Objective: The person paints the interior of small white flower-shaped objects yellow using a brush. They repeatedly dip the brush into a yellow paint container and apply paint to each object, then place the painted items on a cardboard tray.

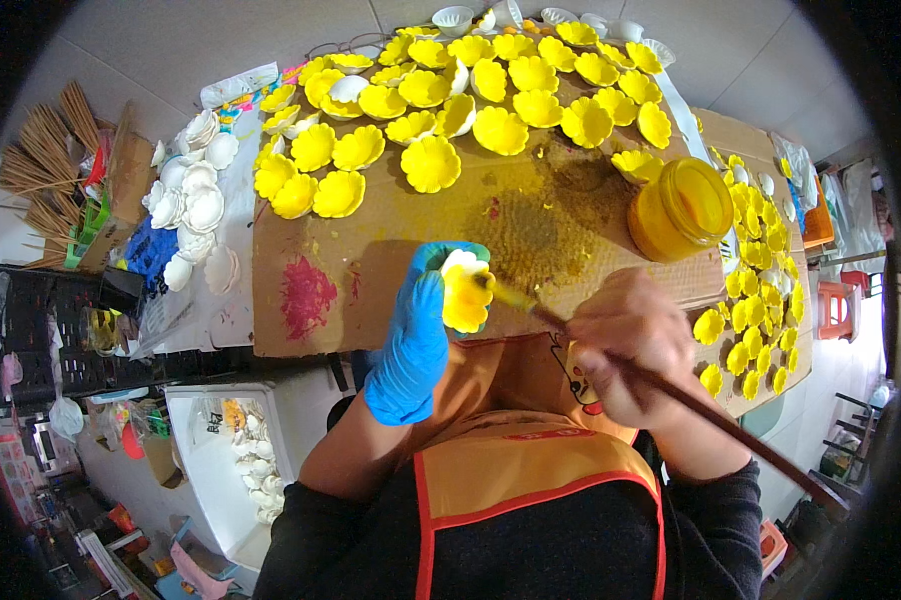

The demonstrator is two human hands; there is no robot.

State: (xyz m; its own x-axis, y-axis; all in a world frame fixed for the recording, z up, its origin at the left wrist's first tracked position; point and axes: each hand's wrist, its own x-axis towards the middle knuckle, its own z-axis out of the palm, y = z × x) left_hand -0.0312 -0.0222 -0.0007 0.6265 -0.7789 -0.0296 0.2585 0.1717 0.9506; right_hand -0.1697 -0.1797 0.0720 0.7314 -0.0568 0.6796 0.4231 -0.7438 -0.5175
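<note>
My left hand [414, 349], in a blue glove, holds a small flower-shaped cup [467, 300] just over the near edge of the cardboard. Its inside is yellow on the lower part and still white at the top. Bare and slightly blurred, my right hand [630, 341] grips a paintbrush [720, 420] by its long dark-red handle. The bristle tip touches the inside of the cup at its right. To the right stands an open glass jar [679, 210] of yellow paint. Several yellow flower cups [430, 165] lie across the far part of the cardboard sheet [390, 225], which bears yellow and pink stains.
White flower cups [203, 206] are piled at the left. More yellow cups [754, 311] cover a second cardboard sheet [720, 131] on the right. Bundles of thin sticks [45, 150] stand far left. A white foam box [225, 510] with white pieces sits below left.
</note>
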